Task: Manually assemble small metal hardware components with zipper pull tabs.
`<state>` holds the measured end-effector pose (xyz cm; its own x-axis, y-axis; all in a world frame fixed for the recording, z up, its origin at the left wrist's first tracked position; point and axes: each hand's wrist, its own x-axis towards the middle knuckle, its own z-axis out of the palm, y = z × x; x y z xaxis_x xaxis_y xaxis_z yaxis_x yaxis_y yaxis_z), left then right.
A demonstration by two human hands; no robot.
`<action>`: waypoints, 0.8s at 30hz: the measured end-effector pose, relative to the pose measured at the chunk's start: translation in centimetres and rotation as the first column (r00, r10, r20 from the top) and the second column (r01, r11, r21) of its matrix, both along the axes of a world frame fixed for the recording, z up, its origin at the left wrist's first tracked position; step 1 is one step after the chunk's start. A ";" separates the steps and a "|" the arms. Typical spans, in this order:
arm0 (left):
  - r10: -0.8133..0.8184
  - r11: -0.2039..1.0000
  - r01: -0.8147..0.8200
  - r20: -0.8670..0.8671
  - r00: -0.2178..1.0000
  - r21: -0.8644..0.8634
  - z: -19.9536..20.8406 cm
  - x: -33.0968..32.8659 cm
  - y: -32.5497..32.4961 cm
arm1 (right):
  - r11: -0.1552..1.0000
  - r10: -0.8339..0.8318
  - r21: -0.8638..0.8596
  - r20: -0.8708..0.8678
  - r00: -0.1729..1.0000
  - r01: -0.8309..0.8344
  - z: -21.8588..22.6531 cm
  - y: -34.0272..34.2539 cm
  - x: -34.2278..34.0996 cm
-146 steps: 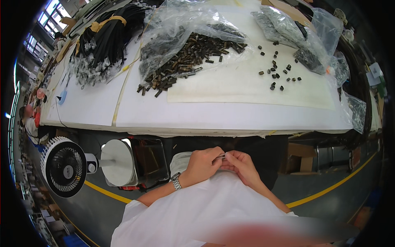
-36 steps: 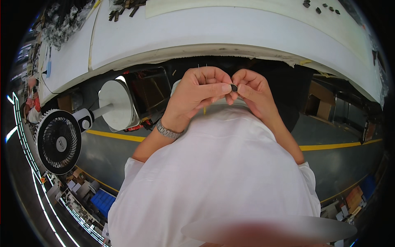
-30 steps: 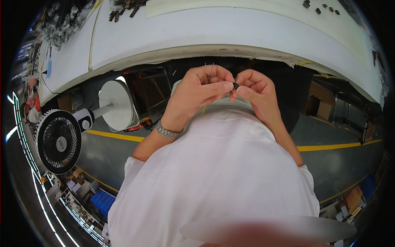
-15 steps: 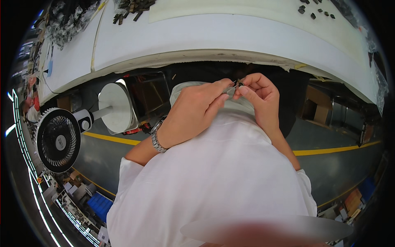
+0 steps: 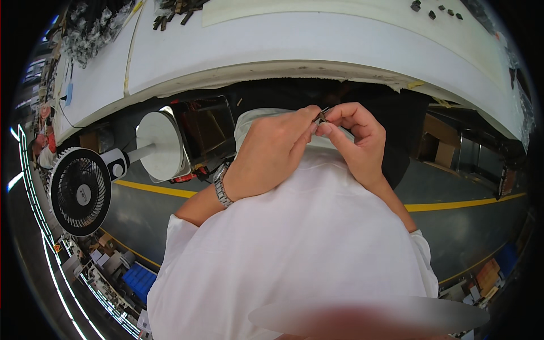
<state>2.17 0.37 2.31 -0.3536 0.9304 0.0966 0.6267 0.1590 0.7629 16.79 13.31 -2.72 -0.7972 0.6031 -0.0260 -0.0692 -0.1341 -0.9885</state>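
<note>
A small dark piece (image 5: 323,117) sits between the fingertips of both hands, just above the lap. The right hand (image 5: 362,137) pinches it between thumb and finger; the left hand (image 5: 275,143) is closed on what looks like a thin tool (image 5: 326,109), mostly hidden. With so little to grip, a slip of the tool could prick a fingertip or flick the piece onto the floor (image 5: 447,233), beyond the white table (image 5: 255,48).

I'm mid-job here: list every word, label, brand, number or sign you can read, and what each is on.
No text can be read in this view.
Fan: a mark on its hub, too small and blurred to read.
Small dark piece being held: no writing visible.
Background: too small to tell.
</note>
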 end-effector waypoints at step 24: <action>-0.288 0.954 0.221 -0.409 0.866 -0.204 3.3 -3.0 1.0 | 0.941 -0.066 0.338 0.118 0.991 0.023 2.5 0.2 -0.2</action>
<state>-0.78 1.41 5.66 -0.0575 0.9975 0.0412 0.9202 0.0369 0.3897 16.57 13.51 -0.25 -0.7728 0.6289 0.0852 0.0606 0.2068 -0.9765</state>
